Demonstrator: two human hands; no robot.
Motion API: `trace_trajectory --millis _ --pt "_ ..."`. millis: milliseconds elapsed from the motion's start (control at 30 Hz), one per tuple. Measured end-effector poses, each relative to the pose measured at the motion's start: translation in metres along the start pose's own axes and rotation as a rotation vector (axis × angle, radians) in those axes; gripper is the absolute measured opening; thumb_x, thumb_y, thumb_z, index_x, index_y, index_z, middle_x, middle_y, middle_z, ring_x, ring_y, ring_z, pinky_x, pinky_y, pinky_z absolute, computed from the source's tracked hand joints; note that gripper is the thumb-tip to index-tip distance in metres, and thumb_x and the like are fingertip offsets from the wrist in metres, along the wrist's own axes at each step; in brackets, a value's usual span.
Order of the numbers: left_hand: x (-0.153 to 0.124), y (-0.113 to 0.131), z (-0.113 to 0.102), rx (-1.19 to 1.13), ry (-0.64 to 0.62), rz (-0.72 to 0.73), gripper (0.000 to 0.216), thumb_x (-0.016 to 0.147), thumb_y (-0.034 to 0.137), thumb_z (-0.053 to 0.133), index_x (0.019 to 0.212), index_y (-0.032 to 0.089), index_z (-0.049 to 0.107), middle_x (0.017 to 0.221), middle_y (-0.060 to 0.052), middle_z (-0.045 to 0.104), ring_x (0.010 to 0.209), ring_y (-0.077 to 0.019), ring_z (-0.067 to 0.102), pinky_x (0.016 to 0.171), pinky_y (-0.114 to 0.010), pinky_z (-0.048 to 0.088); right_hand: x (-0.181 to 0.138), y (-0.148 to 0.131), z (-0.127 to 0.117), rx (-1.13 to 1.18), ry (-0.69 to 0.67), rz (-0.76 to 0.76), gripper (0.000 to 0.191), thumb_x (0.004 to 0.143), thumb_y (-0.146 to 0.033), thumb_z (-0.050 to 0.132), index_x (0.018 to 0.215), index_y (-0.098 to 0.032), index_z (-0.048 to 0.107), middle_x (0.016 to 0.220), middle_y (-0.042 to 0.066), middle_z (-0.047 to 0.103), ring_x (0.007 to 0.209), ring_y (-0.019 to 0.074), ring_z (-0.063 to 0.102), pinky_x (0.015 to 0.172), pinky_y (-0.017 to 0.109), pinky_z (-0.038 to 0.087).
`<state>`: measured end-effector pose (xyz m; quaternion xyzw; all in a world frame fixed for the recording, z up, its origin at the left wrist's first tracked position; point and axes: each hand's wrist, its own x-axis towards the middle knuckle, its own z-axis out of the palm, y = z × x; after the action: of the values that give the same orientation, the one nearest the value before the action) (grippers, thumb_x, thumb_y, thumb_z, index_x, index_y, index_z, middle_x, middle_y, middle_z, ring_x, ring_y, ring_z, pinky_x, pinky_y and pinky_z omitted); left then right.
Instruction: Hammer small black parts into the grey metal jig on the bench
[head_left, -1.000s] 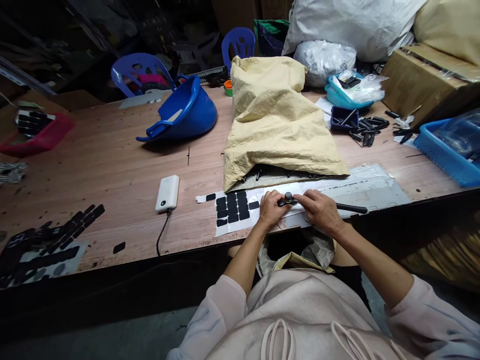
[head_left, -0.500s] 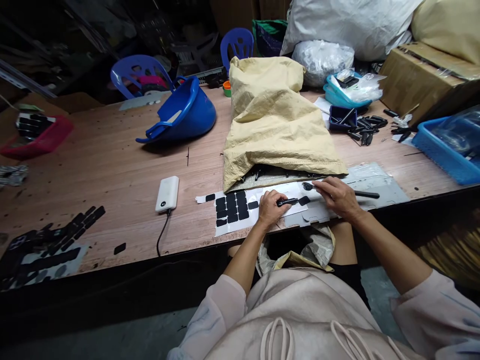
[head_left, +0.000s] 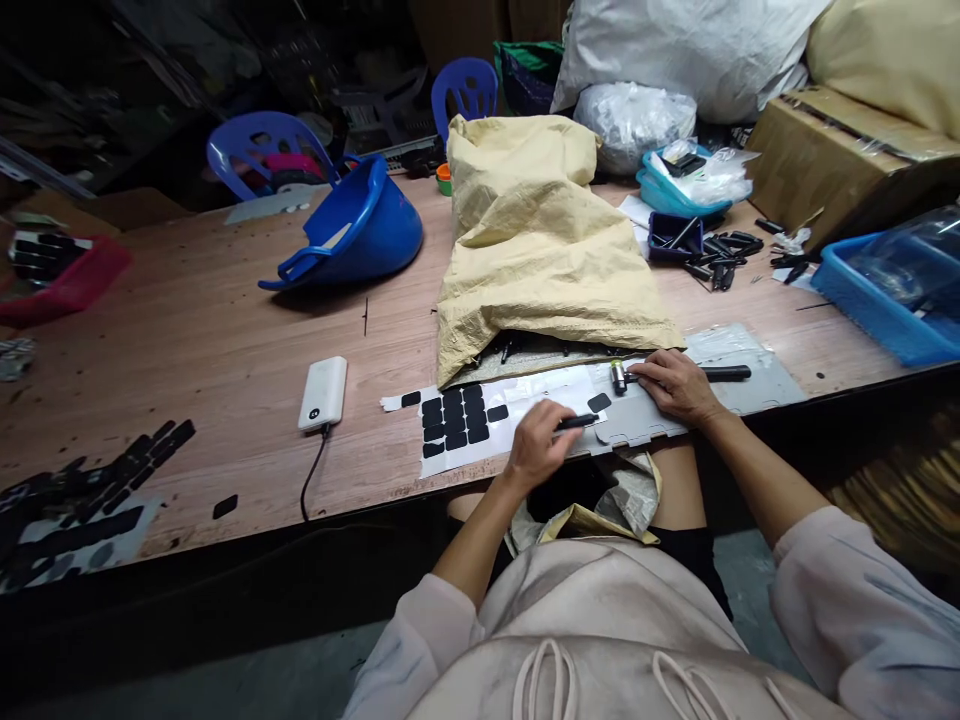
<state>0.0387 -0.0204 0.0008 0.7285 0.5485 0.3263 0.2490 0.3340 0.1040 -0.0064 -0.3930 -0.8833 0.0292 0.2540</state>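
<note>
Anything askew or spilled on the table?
Yes: the blue basin, left of the beige sack, looks tipped, its mouth leaning left instead of upward. Small black pieces lie loose beside the navy bin, possibly spilled.

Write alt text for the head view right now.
A person's left hand holds a slim black piece and the right hand a hammer, at the near edge of a table. By the left hand lies white paper bearing black patches; behind both hands is a beige sack, with a blue tub and a white device to its left.
</note>
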Motion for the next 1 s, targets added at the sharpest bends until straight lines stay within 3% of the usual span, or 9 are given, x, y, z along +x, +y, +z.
trace_trajectory --millis 100,200,333,400,467,633,767,867,1000 --pt "-0.047 0.01 0.016 -0.129 -0.187 0.105 0.025 0.103 0.039 0.057 0.117 0.023 0.071 0.108 -0.009 0.074 0.099 -0.0221 0.07 0.09 -0.034 0.056 0.001 0.0 0.0 -0.013 0.007 0.001 0.027 0.101 -0.032 0.057 0.117 -0.026 0.078 0.095 0.008 0.068 0.09 0.0237 0.058 0.081 0.038 0.047" --pt "-0.079 0.009 0.037 -0.015 -0.376 -0.06 0.027 0.105 0.039 0.052 0.12 0.025 0.07 0.111 -0.009 0.076 0.102 -0.0231 0.073 0.092 -0.034 0.057 0.001 0.0 0.001 -0.02 0.006 0.007 0.027 0.1 -0.033 0.057 0.115 -0.025 0.079 0.095 0.008 0.068 0.09 0.024 0.058 0.081 0.038 0.047" --pt "-0.084 0.001 0.052 0.249 -0.587 -0.483 0.031 0.104 0.035 0.052 0.128 0.024 0.069 0.117 -0.013 0.078 0.11 -0.0291 0.075 0.093 -0.038 0.057 0.001 -0.001 0.001 -0.021 0.002 0.015 0.027 0.1 -0.033 0.057 0.114 -0.026 0.079 0.094 0.008 0.067 0.089 0.0243 0.057 0.08 0.039 0.047" --pt "-0.079 0.003 0.049 0.308 -0.658 -0.549 0.034 0.1 0.032 0.055 0.13 0.023 0.069 0.121 -0.015 0.078 0.111 -0.0314 0.075 0.093 -0.04 0.057 0.001 -0.001 0.001 -0.036 0.008 0.008 0.027 0.1 -0.033 0.056 0.113 -0.026 0.079 0.093 0.008 0.067 0.088 0.024 0.057 0.079 0.038 0.046" --pt "-0.073 0.01 0.039 0.29 -0.662 -0.492 0.034 0.096 0.028 0.06 0.128 0.024 0.071 0.124 -0.015 0.077 0.112 -0.0314 0.075 0.092 -0.039 0.056 0.001 -0.001 0.001 -0.051 0.015 -0.002 0.027 0.101 -0.032 0.056 0.113 -0.025 0.078 0.094 0.008 0.067 0.089 0.0239 0.057 0.079 0.038 0.046" --pt "-0.031 0.024 -0.006 -0.017 -0.466 -0.416 0.024 0.095 0.04 0.064 0.101 0.024 0.08 0.088 -0.004 0.08 0.082 -0.0223 0.074 0.071 -0.029 0.051 0.0 0.0 0.003 -0.045 0.029 -0.009 0.026 0.1 -0.031 0.058 0.114 -0.023 0.079 0.095 0.008 0.067 0.089 0.0238 0.057 0.08 0.038 0.046" --pt "0.028 0.006 -0.049 0.067 -0.055 -0.54 0.027 0.096 0.042 0.062 0.091 0.021 0.079 0.077 -0.001 0.075 0.072 -0.0179 0.068 0.067 -0.026 0.047 0.0 -0.001 0.002 -0.037 0.028 0.003 0.026 0.1 -0.031 0.058 0.113 -0.023 0.079 0.095 0.008 0.067 0.089 0.0238 0.057 0.08 0.038 0.046" --pt "0.062 -0.017 -0.071 0.306 0.195 -0.698 0.023 0.096 0.037 0.063 0.104 0.021 0.078 0.09 -0.008 0.079 0.088 -0.0254 0.072 0.076 -0.032 0.05 0.0 -0.002 0.001 -0.036 0.023 0.01 0.026 0.1 -0.032 0.057 0.112 -0.023 0.079 0.095 0.008 0.067 0.089 0.0237 0.057 0.081 0.037 0.046" --pt "0.076 -0.042 -0.078 0.485 0.414 -0.797 0.039 0.095 0.032 0.065 0.132 0.022 0.068 0.118 -0.015 0.077 0.112 -0.0333 0.071 0.086 -0.039 0.053 0.001 -0.003 0.001 -0.021 0.021 0.02 0.026 0.1 -0.032 0.058 0.111 -0.023 0.079 0.095 0.008 0.067 0.089 0.0238 0.057 0.08 0.038 0.046"
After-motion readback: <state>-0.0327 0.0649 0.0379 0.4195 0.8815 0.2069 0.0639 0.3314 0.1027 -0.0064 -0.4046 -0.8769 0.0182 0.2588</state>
